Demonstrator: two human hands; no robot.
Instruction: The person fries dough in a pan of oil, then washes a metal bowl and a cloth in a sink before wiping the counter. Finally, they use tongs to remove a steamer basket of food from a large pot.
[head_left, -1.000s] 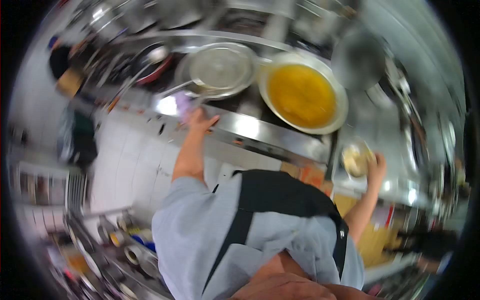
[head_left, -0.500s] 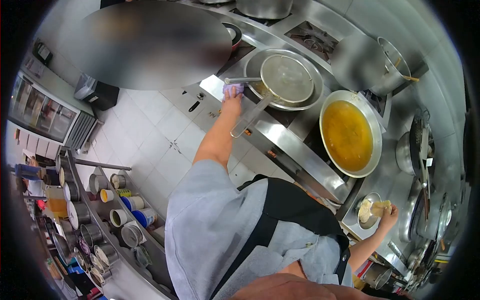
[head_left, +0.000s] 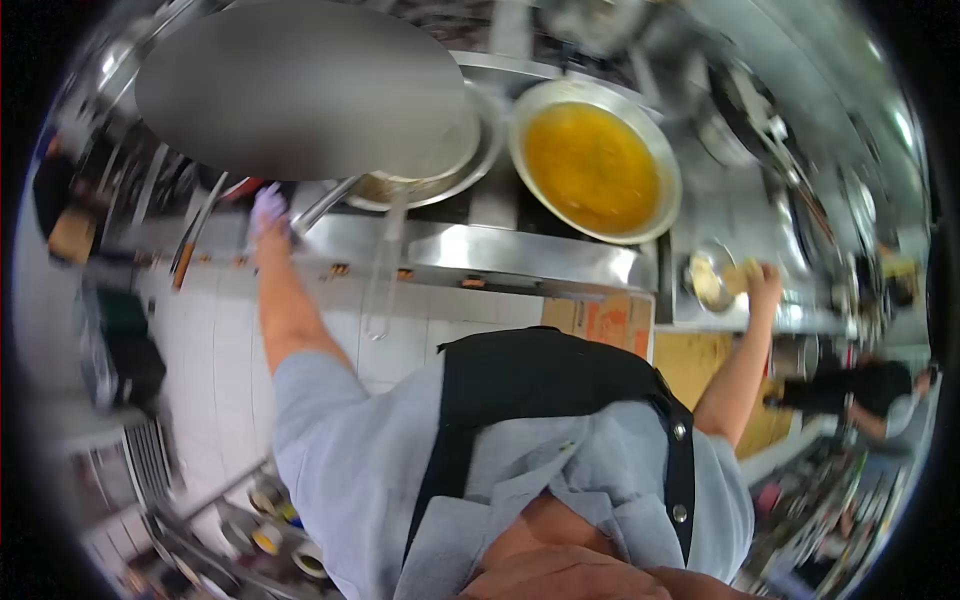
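My left hand [head_left: 270, 238] is reaching out to the front edge of the stove [head_left: 530, 248], and its fingers are meeting a purple cloth [head_left: 269, 204]. Blur is hiding whether they are clenching it or lying flat over it, so I cannot tell. Just beside that hand, a metal handle [head_left: 325, 203] is slanting out from the cookware, while a long clear handle [head_left: 385, 275] is jutting over the stove's front. A wooden-handled utensil [head_left: 183, 260] is projecting on the other side of my hand.

Well apart from it, my right hand [head_left: 765, 284] is pinching a yellowish piece [head_left: 738, 277] between closed fingers (what it is, I cannot make out). I am holding it over the near side of a small metal bowl [head_left: 714, 303], where a pale mass [head_left: 704, 279] is lying inside. The bowl is sitting on the metal counter [head_left: 684, 316] to the right of the stove. Between my hands, a large pan [head_left: 669, 175] is resting on the stove and holding orange-yellow liquid [head_left: 590, 168].
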